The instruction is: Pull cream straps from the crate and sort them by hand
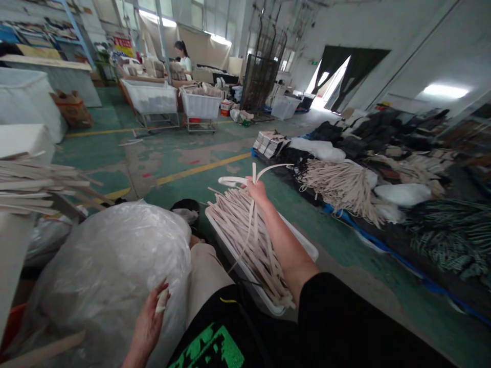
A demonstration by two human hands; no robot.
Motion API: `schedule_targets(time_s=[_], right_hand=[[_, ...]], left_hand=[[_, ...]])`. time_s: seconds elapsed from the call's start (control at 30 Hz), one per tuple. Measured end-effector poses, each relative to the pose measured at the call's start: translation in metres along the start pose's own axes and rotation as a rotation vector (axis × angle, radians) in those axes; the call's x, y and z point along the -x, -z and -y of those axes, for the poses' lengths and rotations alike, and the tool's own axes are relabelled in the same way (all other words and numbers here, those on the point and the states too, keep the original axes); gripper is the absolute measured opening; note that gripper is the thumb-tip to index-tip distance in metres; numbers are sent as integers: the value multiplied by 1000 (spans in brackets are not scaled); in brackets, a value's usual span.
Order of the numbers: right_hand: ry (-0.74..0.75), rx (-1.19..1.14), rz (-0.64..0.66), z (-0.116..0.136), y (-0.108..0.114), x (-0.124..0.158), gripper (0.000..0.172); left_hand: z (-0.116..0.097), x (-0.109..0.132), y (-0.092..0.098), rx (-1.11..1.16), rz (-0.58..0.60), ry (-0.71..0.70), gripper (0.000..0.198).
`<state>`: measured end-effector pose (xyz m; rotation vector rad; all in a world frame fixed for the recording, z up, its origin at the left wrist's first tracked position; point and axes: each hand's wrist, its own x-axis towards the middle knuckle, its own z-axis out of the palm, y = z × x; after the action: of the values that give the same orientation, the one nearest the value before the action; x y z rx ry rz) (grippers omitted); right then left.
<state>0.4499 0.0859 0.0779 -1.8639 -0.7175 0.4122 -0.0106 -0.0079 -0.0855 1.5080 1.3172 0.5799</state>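
Observation:
My right hand (258,191) is closed around a few long beige strips (273,167) that look like fabric, their ends sticking up and curling out to both sides. Below it, a white plastic bin (307,249) holds a thick bundle of similar strips (245,230). My left hand (152,314) has its fingers stretched out and holds nothing I can see; a pale wrap (162,301) covers part of one finger. That hand is over or beside a large translucent plastic bag (126,255), and I cannot tell whether it touches it.
More beige strips (34,184) lie on a surface at the left. Along the right, a blue pallet (387,263) bears strip bundles and dark material. White wheeled carts (151,97) stand at the back, with a person (185,61) behind them. A dark round container (186,209) sits past my knee.

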Motion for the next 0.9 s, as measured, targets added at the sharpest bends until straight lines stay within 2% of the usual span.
schedule_targets(time_s=[0.1, 0.2, 0.4, 0.6, 0.77, 0.9], right_hand=[[-45, -24, -60, -11, 10, -28, 25], [-78, -56, -123, -22, 14, -43, 21], [-113, -138, -182, -36, 9, -53, 27], [-154, -209, -210, -43, 0, -64, 25], [-199, -244, -244, -51, 6, -65, 21], [-262, -252, -290, -74, 27, -43, 21]], left_hand=[[4, -1, -4, -7, 24, 4, 74], [9, 1, -6, -41, 55, 20, 75], [10, 3, -3, -133, 194, 53, 72], [12, 10, -14, -256, 254, 77, 63], [14, 15, -21, -301, 328, 100, 59], [19, 10, -17, -327, 337, 83, 59]])
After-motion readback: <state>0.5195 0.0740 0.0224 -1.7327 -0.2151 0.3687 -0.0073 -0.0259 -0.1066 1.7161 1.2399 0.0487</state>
